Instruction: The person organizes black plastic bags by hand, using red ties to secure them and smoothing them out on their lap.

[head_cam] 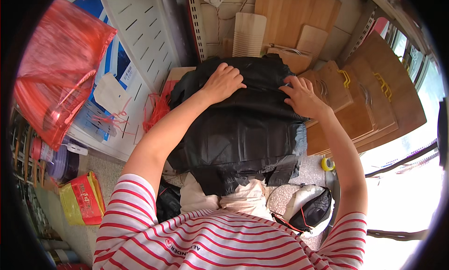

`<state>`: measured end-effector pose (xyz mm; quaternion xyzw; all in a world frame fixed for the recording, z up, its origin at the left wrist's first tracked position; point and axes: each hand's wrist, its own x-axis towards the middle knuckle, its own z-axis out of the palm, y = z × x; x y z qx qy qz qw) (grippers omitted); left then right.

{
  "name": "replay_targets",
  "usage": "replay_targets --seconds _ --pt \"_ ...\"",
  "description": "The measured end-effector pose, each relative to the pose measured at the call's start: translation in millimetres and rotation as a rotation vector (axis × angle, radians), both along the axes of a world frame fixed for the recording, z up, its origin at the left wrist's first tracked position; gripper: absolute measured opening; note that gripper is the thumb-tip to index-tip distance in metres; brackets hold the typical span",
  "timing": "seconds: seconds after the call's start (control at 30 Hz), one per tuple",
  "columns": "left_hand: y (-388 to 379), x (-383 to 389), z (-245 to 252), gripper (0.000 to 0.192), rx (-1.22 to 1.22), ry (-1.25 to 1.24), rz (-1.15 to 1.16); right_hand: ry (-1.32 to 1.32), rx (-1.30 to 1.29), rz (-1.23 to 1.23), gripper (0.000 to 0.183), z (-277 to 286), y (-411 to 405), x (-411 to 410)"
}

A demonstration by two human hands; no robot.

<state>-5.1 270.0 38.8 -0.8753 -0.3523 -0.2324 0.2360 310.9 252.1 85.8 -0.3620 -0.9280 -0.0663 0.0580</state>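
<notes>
A wide piece of black plastic film, perhaps a flattened bag, spreads in front of me with creases and ragged edges. Whatever supports it underneath is hidden. My left hand lies on its upper middle, fingers curled into the film. At the right edge, my right hand has its thumb and fingers closing on the plastic near a fold. The film's torn lower end hangs over my light-coloured trousers.
Wooden boards with handles stand at the right, and more boards lean behind. Red plastic bags hang at the left beside a white slotted panel. A tape roll and a yellow-red packet sit lower down.
</notes>
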Motion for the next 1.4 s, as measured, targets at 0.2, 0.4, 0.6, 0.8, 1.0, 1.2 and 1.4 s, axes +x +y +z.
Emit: replay_targets --seconds 0.2,0.4,0.6,0.8,1.0,1.2,1.4 --pt "-32 3 31 0.032 0.15 -0.068 -0.104 0.289 0.041 0.134 0.053 31 -28 -41" --pt "-81 -2 94 0.033 0.271 -0.078 -0.034 0.315 -0.489 -0.093 0.055 58 -44 -66" --pt "-166 15 39 0.082 -0.26 -1.572 0.153 1.114 -1.031 -0.046 0.047 47 -91 -67" --pt "-205 21 58 0.052 -1.222 -2.187 -0.487 0.941 -1.035 0.027 0.052 18 -172 -75" --pt "-217 24 42 0.028 -1.013 -2.3 -0.355 1.076 -1.225 -0.013 0.052 -29 -217 -75" --pt "-250 48 27 0.029 -1.117 -2.265 -0.34 1.103 -1.237 -0.013 0.05 -53 -243 -62" --pt "-251 25 6 0.035 -1.157 -1.87 -0.298 1.215 -0.834 -0.146 0.032 -53 -256 -76"
